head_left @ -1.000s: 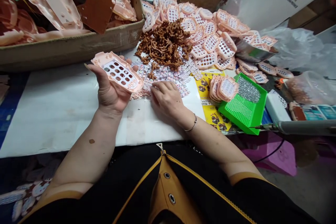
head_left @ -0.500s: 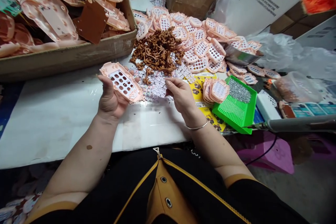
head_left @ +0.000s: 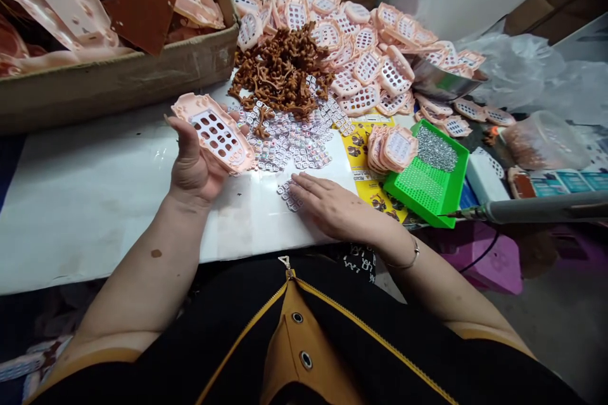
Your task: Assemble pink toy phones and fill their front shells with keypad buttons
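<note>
My left hand (head_left: 194, 161) is raised above the white sheet (head_left: 95, 202) and grips a pink plastic shell (head_left: 216, 133) pierced with rows of holes. My right hand (head_left: 332, 205) lies flat on the sheet, fingers stretched out, its tips touching a small clear keypad piece (head_left: 289, 195). Just beyond lies a spread of several clear keypad pieces (head_left: 289, 139). Behind them sits a heap of brown rubbery parts (head_left: 280, 73).
A big pile of pink shells (head_left: 370, 57) fills the back. A cardboard box (head_left: 123, 76) of pink and brown parts stands at the left. A green tray (head_left: 432, 174) with silver bits and a stack of shells (head_left: 392, 149) lie to the right, beside a grey tool (head_left: 536, 209).
My right hand lifted from the keypad spread, then came down flat nearer to me, on a small keypad piece. My left hand kept hold of the pink shell.
</note>
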`<action>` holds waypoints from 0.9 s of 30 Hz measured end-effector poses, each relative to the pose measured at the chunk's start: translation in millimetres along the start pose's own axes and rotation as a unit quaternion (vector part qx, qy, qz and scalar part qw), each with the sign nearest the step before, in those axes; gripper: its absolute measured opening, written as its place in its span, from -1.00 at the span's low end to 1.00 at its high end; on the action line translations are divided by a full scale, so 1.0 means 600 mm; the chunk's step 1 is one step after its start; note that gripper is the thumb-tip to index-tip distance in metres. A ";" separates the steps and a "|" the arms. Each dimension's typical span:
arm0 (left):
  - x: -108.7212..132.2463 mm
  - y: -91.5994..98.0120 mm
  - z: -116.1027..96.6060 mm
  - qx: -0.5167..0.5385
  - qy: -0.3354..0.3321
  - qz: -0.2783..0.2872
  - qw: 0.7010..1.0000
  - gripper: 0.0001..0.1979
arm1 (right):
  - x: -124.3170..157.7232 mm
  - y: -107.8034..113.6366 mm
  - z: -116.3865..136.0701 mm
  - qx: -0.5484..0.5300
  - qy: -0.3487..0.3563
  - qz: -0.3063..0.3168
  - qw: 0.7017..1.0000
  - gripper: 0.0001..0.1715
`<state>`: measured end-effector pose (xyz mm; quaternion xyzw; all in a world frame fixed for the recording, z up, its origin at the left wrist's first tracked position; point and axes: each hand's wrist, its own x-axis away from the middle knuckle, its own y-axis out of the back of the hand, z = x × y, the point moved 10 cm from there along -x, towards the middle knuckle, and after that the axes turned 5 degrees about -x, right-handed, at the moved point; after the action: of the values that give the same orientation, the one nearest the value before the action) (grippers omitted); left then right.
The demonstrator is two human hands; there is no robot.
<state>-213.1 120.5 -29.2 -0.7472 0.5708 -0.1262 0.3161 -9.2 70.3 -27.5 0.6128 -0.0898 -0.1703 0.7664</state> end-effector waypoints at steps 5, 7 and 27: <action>0.003 -0.002 -0.002 -0.017 0.015 0.000 1.000 -0.45 | -0.017 0.001 -0.040 -0.082 -0.055 -0.067 0.993 -0.61; 0.002 0.005 -0.003 -0.025 0.012 -0.015 1.000 -0.43 | -0.010 0.015 -0.088 -0.206 -0.141 -0.152 0.956 -0.67; 0.057 -0.041 0.106 0.001 0.229 0.082 0.970 -0.22 | -0.084 0.084 0.013 -0.085 0.011 -0.282 0.955 -0.58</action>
<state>-148.3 113.2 -68.9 -0.6488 0.6873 -0.2676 0.1872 -50.9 91.7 26.9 0.5478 0.1098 -0.3803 0.7370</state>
